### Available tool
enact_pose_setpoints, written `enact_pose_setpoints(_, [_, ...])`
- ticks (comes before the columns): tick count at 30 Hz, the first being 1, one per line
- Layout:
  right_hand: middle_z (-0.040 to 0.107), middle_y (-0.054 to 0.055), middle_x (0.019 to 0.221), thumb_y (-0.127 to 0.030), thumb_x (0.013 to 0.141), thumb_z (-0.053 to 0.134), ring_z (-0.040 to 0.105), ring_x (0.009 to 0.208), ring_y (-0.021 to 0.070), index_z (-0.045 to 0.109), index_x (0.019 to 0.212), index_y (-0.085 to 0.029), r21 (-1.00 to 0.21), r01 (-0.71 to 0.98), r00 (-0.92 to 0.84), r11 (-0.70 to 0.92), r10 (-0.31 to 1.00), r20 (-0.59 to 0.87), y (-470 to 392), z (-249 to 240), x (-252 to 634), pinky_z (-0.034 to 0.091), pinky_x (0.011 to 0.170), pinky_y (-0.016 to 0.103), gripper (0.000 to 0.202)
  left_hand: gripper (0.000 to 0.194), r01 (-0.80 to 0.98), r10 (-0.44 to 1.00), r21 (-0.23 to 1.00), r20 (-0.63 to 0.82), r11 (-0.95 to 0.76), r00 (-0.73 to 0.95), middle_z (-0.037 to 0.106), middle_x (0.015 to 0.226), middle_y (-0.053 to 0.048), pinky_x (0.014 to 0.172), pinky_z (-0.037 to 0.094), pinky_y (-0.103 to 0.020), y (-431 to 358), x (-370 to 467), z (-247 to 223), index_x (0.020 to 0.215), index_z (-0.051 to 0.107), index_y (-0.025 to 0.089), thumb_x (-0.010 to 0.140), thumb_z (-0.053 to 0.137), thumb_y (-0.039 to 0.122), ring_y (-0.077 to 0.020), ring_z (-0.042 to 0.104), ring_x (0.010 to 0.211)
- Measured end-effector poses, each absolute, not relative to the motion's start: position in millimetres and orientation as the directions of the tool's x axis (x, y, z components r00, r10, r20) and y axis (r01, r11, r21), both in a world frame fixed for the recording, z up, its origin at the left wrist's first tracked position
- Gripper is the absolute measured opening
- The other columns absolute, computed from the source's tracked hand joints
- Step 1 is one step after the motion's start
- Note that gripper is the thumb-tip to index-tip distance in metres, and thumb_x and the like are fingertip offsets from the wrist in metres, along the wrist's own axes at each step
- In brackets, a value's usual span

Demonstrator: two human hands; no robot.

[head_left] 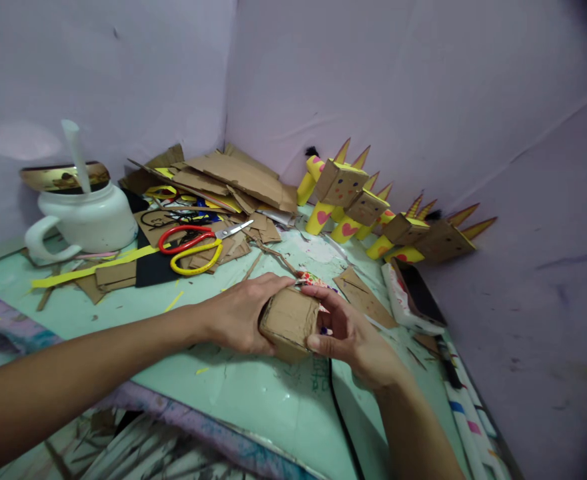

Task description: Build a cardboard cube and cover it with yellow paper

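A small cardboard box is held just over the pale green table, between both hands. My left hand is wrapped round its left side, thumb low at the front and fingers over the far edge. My right hand grips the right side, its thumb near the front corner and its fingers curled at the back. Behind the box, partly hidden by it and my right hand, lies a flower-patterned tool. A black cord runs from under my right hand toward the table's front edge.
Scissors with red and yellow handles lie on cardboard scraps. A white mug stands at left. Cardboard animal figures with yellow legs line the right wall, near an open box and white markers.
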State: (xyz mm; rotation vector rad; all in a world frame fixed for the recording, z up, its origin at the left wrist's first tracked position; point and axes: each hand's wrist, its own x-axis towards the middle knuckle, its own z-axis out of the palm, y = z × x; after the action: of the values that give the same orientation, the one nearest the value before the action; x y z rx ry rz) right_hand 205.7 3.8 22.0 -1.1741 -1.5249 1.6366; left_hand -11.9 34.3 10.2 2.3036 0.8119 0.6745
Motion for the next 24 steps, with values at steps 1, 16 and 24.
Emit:
enact_pose_setpoints(1, [0.054, 0.004, 0.095, -0.043, 0.061, 0.083, 0.049, 0.078, 0.0170, 0.048, 0.120, -0.026, -0.979, 0.131, -0.426, -0.157, 0.883, -0.199, 3.7, 22.0, 205.6, 0.039, 0.061, 0.026, 0.071, 0.071, 0.379, 0.684, 0.675, 0.258, -0.633, 0.682, 0.057, 0.111, -0.010, 0.084, 0.047, -0.041, 34.2, -11.8, 10.3, 0.119, 0.048, 0.018, 0.056, 0.075, 0.036, -0.0298, 0.056, 0.100])
enact_pose_setpoints(16, [0.054, 0.004, 0.102, -0.038, 0.061, 0.084, 0.051, 0.081, 0.0171, 0.049, 0.120, -0.026, -0.982, 0.093, -0.431, -0.163, 0.883, -0.187, 4.5, 20.6, 206.0, 0.039, 0.063, 0.027, 0.069, 0.073, 0.382, 0.685, 0.669, 0.263, -0.637, 0.680, 0.057, 0.112, -0.010, 0.084, 0.047, -0.040, 34.8, -11.7, 9.1, 0.121, 0.047, 0.018, 0.056, 0.075, 0.037, -0.0291, 0.056, 0.100])
enact_pose_setpoints(24, [0.055, 0.004, 0.098, -0.038, 0.060, 0.084, 0.050, 0.077, 0.0167, 0.051, 0.118, -0.026, -0.984, 0.097, -0.424, -0.152, 0.888, -0.179, 4.4, 21.6, 205.5, 0.039, 0.061, 0.026, 0.068, 0.074, 0.387, 0.686, 0.668, 0.260, -0.636, 0.679, 0.057, 0.113, -0.011, 0.085, 0.047, -0.041, 34.1, -11.6, 9.3, 0.122, 0.046, 0.017, 0.057, 0.075, 0.037, -0.0298, 0.056, 0.101])
